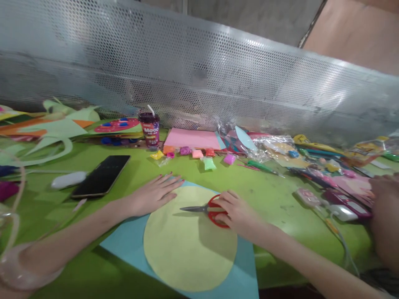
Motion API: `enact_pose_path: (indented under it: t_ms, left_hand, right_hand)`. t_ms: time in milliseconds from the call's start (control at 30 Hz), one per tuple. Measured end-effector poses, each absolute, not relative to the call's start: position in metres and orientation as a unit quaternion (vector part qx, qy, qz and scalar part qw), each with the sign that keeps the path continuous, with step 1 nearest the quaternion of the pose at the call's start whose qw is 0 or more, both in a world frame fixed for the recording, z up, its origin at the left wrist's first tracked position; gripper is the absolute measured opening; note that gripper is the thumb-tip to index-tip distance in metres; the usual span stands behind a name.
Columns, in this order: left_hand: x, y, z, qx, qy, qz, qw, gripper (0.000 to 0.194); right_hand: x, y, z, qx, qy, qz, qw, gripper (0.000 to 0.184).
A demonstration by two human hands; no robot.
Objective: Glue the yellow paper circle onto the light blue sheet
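A pale yellow paper circle (187, 245) lies on a blue sheet of paper (124, 243) in front of me. My left hand (156, 194) rests flat, fingers spread, over the upper left edges of the circle and the blue sheet. Red-handled scissors (195, 209) are in my right hand (235, 209), with fingers in the handle loops. Their blades look closed and point left above the circle, casting a shadow on it.
Left of the sheets lie a black phone (102, 176) and a white mouse-like device (68, 180). A purple cup (150, 129) with a straw stands behind, near small clay packets (208, 163) and pink paper (191, 138). Another person's arm (386, 216) is at right.
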State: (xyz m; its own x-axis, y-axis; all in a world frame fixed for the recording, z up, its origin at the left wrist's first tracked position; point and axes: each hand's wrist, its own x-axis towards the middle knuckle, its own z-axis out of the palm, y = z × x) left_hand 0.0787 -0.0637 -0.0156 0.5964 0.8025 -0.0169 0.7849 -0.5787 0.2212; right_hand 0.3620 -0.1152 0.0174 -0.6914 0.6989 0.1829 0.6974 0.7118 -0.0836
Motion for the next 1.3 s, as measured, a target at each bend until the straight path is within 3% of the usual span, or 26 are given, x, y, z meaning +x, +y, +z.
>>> enact_pose_path:
  t_ms: [133, 367, 1067, 1300]
  left_hand:
    - [0.075, -0.060, -0.017, 0.887, 0.448, 0.047, 0.101, 0.055]
    - [0.060, -0.045, -0.021, 0.862, 0.494, 0.065, 0.095, 0.059]
    - [0.063, -0.051, -0.024, 0.824, 0.555, 0.055, 0.101, 0.057]
    - [0.063, -0.052, -0.024, 0.822, 0.556, 0.056, 0.106, 0.057]
  right_hand:
    - [0.368, -0.117, 0.029, -0.397, -0.901, 0.035, 0.169, 0.016]
    - [0.372, -0.085, 0.052, -0.550, -0.778, 0.074, 0.295, 0.017]
    - [0.365, -0.062, 0.008, -0.494, -0.814, 0.009, 0.305, 0.007]
    - [0.359, -0.074, 0.007, -0.405, -0.883, -0.031, 0.236, 0.010]
